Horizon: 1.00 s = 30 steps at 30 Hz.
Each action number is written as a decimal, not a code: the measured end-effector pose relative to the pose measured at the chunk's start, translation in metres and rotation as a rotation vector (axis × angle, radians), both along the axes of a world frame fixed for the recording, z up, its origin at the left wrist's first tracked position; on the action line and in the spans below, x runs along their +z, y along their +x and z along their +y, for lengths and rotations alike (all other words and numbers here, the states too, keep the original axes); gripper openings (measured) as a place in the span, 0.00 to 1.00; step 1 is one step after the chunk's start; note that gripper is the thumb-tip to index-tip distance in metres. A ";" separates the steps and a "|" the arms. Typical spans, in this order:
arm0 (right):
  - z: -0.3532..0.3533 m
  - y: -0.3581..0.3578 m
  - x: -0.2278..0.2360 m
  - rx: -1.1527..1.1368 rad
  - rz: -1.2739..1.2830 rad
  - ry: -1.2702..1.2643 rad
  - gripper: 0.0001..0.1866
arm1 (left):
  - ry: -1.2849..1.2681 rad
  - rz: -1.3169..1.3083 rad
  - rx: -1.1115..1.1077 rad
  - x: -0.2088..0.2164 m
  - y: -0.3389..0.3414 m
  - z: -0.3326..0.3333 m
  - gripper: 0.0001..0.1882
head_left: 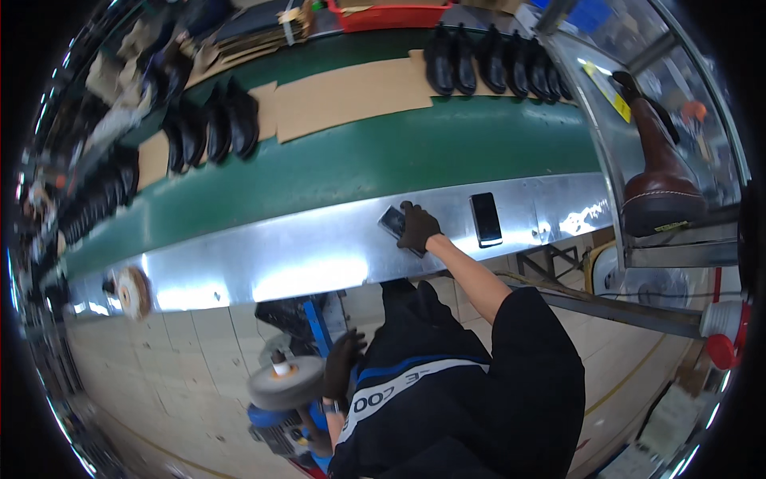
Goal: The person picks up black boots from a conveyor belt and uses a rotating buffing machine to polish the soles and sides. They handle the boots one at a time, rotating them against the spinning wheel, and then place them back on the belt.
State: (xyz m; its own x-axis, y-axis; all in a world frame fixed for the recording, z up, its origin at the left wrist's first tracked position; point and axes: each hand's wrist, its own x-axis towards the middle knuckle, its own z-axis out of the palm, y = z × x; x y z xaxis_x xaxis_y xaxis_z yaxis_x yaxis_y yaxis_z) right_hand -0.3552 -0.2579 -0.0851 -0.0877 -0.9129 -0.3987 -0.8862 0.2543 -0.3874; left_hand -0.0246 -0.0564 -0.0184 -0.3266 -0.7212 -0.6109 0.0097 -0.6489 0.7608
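Note:
Both my hands wear dark gloves. On the bright metal ledge (319, 227), my right hand (416, 227) grips a dark, flat phone (391, 220), and its fingers cover much of it. A second black phone (486, 219) lies flat to the right of that hand, apart from it. Lower down, my left hand (343, 363) hangs beside my body with its fingers apart and nothing visible in it. Close to its left is a round buffing wheel (279, 385) on a blue motor machine (279, 431).
Behind the ledge runs a green conveyor belt (343, 164) with cardboard sheets (351, 96) and black boots (231, 120). At right, a metal-framed rack (594, 128) holds a brown boot (658, 172). A white wheel (130, 292) sits on the ledge's left end.

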 end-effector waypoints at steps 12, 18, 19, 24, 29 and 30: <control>0.028 0.072 -0.002 0.267 0.121 0.021 0.42 | 0.014 0.190 0.204 -0.145 -0.045 0.063 0.22; 0.139 0.173 -0.018 0.720 -0.338 0.163 0.42 | 0.284 0.706 0.953 -0.115 -0.032 0.123 0.21; 0.161 0.198 -0.019 0.773 -0.391 0.187 0.41 | 0.155 0.765 1.072 -0.115 -0.023 0.131 0.21; 0.207 0.248 -0.038 0.746 -0.454 0.416 0.45 | -0.367 -0.577 0.518 -0.125 0.006 0.148 0.20; 0.217 0.246 -0.031 0.799 -0.450 0.177 0.44 | -0.420 -0.584 0.645 -0.123 0.005 0.150 0.28; 0.220 0.246 -0.023 0.831 -0.440 0.134 0.44 | -0.455 -0.568 0.675 -0.135 0.003 0.150 0.29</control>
State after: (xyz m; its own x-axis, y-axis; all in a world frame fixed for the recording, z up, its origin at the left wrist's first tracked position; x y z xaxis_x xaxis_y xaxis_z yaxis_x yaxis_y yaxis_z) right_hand -0.1091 -0.0378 -0.1078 0.7525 -0.5596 -0.3471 -0.5847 -0.3254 -0.7431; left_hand -0.0214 0.0939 -0.1537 0.4945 -0.8528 -0.1682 -0.1731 -0.2863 0.9424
